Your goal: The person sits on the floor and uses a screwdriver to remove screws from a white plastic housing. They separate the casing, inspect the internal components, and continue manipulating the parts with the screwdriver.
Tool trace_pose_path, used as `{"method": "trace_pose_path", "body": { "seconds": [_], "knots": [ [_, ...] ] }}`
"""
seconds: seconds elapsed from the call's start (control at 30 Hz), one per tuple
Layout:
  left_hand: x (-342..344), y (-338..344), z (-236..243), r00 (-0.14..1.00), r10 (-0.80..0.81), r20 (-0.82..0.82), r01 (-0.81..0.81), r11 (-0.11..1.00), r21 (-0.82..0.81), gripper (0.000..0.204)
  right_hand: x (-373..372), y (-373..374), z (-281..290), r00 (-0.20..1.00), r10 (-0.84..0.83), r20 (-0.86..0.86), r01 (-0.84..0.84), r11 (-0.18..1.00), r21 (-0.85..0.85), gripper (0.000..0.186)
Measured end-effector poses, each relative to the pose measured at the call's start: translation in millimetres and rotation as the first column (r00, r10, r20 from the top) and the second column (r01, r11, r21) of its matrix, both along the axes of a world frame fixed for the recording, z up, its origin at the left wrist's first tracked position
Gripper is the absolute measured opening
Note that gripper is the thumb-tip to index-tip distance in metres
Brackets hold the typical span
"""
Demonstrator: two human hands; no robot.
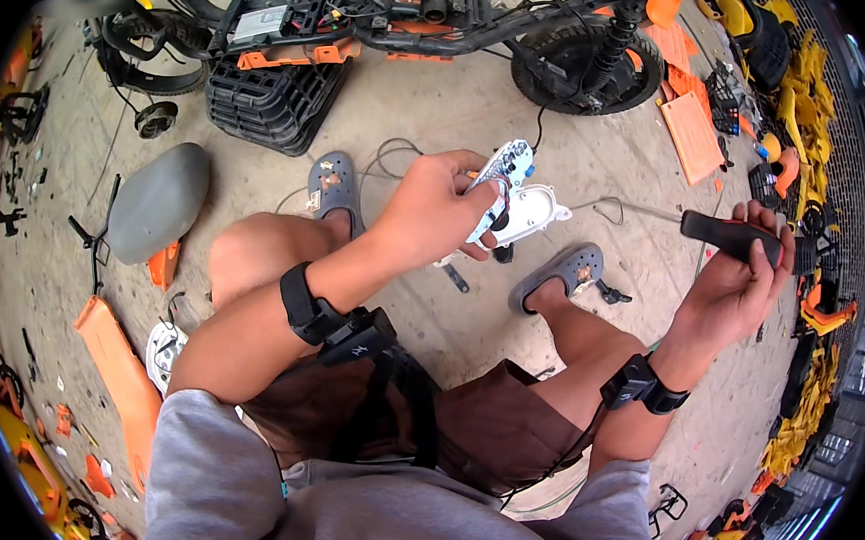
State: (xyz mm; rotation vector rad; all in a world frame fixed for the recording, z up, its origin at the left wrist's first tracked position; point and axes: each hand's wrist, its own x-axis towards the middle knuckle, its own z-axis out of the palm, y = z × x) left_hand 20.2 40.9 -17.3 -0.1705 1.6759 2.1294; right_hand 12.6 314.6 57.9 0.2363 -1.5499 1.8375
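My left hand [433, 205] is closed around a small electronic unit with a whitish-blue face [503, 187], its edge lined with small parts. Just beside and below it is a white plastic housing [529, 218], its hollow side showing; I cannot tell if it hangs or is held too. A black cable [540, 127] rises from the unit toward the motorbike frame. Off to the right, my right hand [739, 284] grips a screwdriver [726, 236] by its black-and-red handle. Its long thin shaft points left toward the housing, and the tip is hard to make out.
A stripped motorbike frame [415, 25] with a black crate [275, 100] and wheel [589, 66] stands ahead. A grey seat [160, 202] and orange panel [125, 387] lie left. Another orange panel [692, 136] lies right, before piled yellow parts [810, 103]. Loose wires cross the floor.
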Motion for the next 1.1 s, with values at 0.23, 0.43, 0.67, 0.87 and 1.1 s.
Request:
{"method": "trace_pose_path", "body": {
  "seconds": [0.23,0.43,0.67,0.87,1.1],
  "knots": [
    [-2,4,3,0.998,-0.027,0.049,0.027,1.0,-0.002,0.034,12,-31,-15,0.994,0.042,-0.099,-0.036,0.997,0.066,0.039],
    [-1,5,5,0.997,-0.028,0.066,0.029,1.0,-0.008,0.032,16,-39,-21,0.987,0.137,-0.083,-0.123,0.981,0.147,0.041],
    [-1,5,3,0.998,-0.029,0.063,0.03,0.999,-0.014,0.032,16,-41,-21,0.984,0.154,-0.094,-0.138,0.978,0.159,0.041],
    [0,6,7,0.998,-0.033,0.061,0.035,0.999,-0.027,0.032,15,-42,-24,0.988,0.12,-0.098,-0.103,0.981,0.161,0.039],
    [-1,5,5,0.998,-0.047,0.042,0.048,0.998,-0.027,0.032,15,-40,-24,0.986,0.137,-0.091,-0.123,0.982,0.142,0.037]
  ]
}}
